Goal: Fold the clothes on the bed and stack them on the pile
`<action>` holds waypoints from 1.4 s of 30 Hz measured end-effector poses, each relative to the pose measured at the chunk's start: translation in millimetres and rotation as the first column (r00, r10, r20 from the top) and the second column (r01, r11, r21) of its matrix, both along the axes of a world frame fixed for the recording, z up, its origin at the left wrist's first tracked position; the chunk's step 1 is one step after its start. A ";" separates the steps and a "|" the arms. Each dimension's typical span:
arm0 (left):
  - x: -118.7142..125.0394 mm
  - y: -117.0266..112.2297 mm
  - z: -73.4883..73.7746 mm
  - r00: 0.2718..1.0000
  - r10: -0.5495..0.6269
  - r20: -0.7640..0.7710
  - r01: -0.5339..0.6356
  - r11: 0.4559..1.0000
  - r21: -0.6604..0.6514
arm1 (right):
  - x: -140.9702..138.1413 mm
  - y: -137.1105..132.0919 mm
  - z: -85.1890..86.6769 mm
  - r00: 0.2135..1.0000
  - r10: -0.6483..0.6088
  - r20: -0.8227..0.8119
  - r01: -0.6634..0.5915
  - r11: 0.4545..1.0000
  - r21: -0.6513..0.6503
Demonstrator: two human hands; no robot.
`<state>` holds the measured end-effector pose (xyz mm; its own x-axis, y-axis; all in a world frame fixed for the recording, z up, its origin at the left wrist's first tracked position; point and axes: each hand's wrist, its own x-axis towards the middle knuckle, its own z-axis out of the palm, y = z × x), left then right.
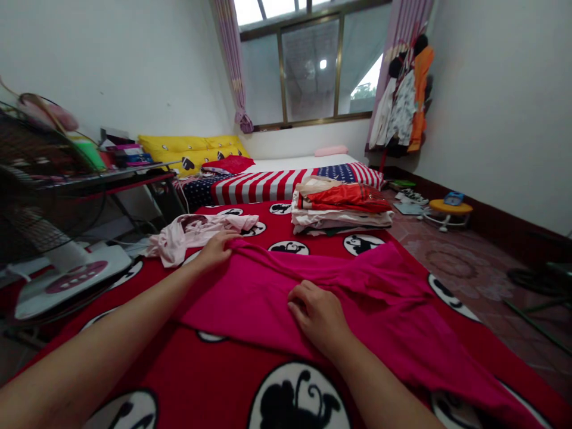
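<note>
A magenta garment (366, 298) lies spread across a red bedspread (201, 375) with black-and-white round prints. My left hand (215, 250) grips the garment's far left edge, fingers curled round the cloth. Nearer to me, my right hand (318, 316) rests on the middle of the garment, knuckles bent and fingers tucked into a fold. A crumpled pale pink garment (196, 231) lies just beyond my left hand. Further back on the bed stands a stack of folded clothes (342, 211) with a red piece on top.
A striped and starred blanket (277, 183), yellow pillows (192, 149) and a red pillow (227, 164) lie at the bed's head. A fan (49, 238) and a cluttered table (107, 170) stand left. Clothes hang at the window's right (404, 101). A small yellow stool (449, 208) sits on the floor.
</note>
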<state>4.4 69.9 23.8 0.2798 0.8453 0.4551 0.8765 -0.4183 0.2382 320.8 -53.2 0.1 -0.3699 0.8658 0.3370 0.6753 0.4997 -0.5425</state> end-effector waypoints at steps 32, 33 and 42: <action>-14.9 -35.7 53.6 1.000 0.019 -0.001 -0.019 0.993 0.118 | 10.2 -0.2 10.4 0.993 -0.100 -0.067 0.120 0.866 0.485; -18.5 -42.8 53.1 1.000 -0.003 -0.031 0.006 0.995 0.104 | 10.2 -0.3 10.2 0.995 -0.083 -0.049 0.096 0.875 0.475; -30.1 -95.4 4.2 0.958 0.089 -0.273 -0.100 0.995 -0.029 | 9.1 3.3 3.4 0.990 0.017 0.139 -0.055 0.960 0.274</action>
